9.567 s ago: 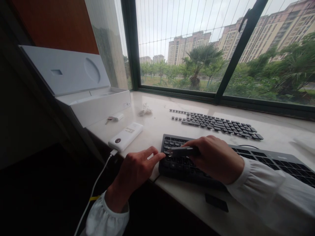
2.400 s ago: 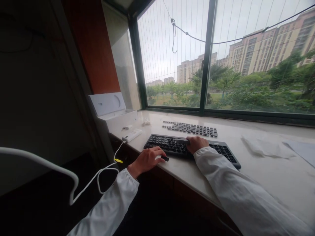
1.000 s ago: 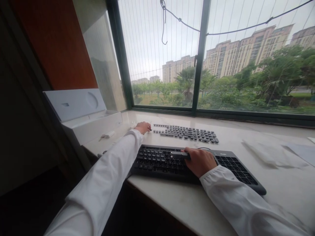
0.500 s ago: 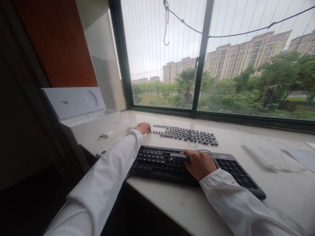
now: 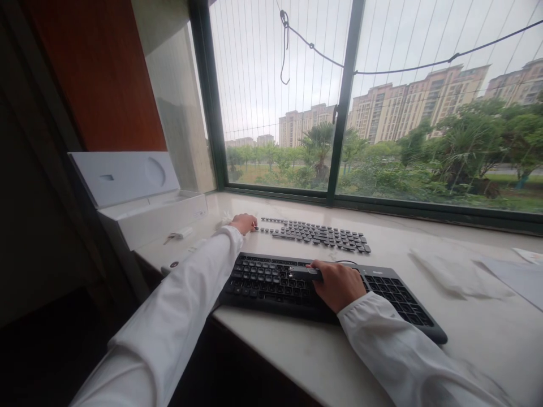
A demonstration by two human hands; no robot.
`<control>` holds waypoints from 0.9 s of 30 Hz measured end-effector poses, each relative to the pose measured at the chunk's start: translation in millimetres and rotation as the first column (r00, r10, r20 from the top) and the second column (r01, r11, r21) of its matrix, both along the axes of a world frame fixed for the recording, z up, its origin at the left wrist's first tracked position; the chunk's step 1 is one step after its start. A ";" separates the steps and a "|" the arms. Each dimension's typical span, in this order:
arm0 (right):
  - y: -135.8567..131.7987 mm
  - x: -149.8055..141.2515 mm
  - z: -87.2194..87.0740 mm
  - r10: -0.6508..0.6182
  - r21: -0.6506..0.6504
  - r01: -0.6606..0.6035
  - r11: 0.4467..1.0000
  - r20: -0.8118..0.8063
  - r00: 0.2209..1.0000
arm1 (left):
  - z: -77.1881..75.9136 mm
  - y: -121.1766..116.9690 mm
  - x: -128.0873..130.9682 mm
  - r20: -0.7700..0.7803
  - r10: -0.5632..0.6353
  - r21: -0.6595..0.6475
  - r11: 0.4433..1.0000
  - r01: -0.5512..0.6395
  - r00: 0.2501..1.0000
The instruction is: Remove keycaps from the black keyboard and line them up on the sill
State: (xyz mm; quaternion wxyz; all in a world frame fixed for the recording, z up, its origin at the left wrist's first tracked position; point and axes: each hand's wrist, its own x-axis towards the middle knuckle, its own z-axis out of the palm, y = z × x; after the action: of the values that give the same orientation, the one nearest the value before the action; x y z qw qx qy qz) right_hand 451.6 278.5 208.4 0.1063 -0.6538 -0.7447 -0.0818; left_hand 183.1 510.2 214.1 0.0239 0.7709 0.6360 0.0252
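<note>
Marble sill (image 5: 263, 333) beneath window (image 5: 275, 102); left hand (image 5: 244, 224) pinching keycap (image 5: 255, 228), right (image 5: 338, 285) clenching dark tool (image 5: 304, 273).

1. Your right hand (image 5: 339, 282) hides the near end of the dark tool (image 5: 306, 273) and part of the keyboard (image 5: 258, 282).
2. Left sleeve (image 5: 182, 305) covers most of a white device (image 5: 173, 265).
3. Your left hand (image 5: 245, 223): fingertips too small to read; grip unclear.
4. Loose keycaps (image 5: 322, 233): legends illegible.
5. Paper (image 5: 517, 277) cut off at right edge.
</note>
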 end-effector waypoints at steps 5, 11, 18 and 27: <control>-0.5 -0.6 0.7 -0.007 0.010 0.007 1.000 0.018 1.000 | 3.5 -8.9 -2.6 0.049 0.020 0.012 1.000 -0.021 0.999; -2.8 -0.5 1.2 -0.007 0.021 0.006 1.000 0.026 1.000 | 17.4 -34.4 -1.7 0.101 0.047 0.095 0.994 -0.057 0.994; -6.7 0.2 4.4 -0.025 0.044 0.024 0.999 0.023 0.999 | 45.8 -124.6 20.5 0.253 -0.090 0.416 0.909 -0.025 0.963; -6.9 7.9 -0.8 0.126 0.243 -0.084 0.966 -0.164 0.978 | -19.5 -270.0 20.4 0.489 -0.402 0.588 0.807 0.047 0.774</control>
State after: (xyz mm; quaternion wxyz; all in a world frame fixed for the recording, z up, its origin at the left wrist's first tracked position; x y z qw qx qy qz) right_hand 459.5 271.6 207.7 0.2533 -0.6008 -0.7509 -0.1049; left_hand 203.5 240.2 194.7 0.0041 0.7707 0.4599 0.4410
